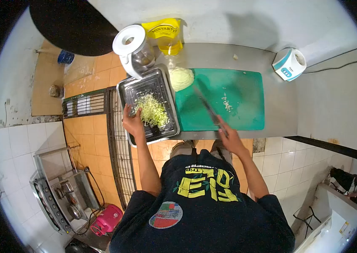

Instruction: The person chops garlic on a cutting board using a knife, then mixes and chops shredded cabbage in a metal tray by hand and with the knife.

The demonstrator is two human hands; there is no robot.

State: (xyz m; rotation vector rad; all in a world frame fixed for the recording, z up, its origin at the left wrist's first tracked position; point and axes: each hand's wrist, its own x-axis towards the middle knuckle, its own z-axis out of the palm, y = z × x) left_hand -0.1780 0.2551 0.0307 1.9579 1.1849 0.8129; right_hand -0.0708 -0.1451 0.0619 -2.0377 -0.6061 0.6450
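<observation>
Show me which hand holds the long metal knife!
The right hand, at the flat green board, grips the knife; the left hand, at the rectangular metal tray, doesn't.

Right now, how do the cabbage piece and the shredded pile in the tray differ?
The cabbage piece is one compact, rounded mass; the shredded pile is many loose bits. The cabbage piece sits at a corner of the green board, whereas the shredded pile lies in the metal tray. The left hand is close by the shredded pile; neither hand is on the cabbage piece. Both are pale green.
</observation>
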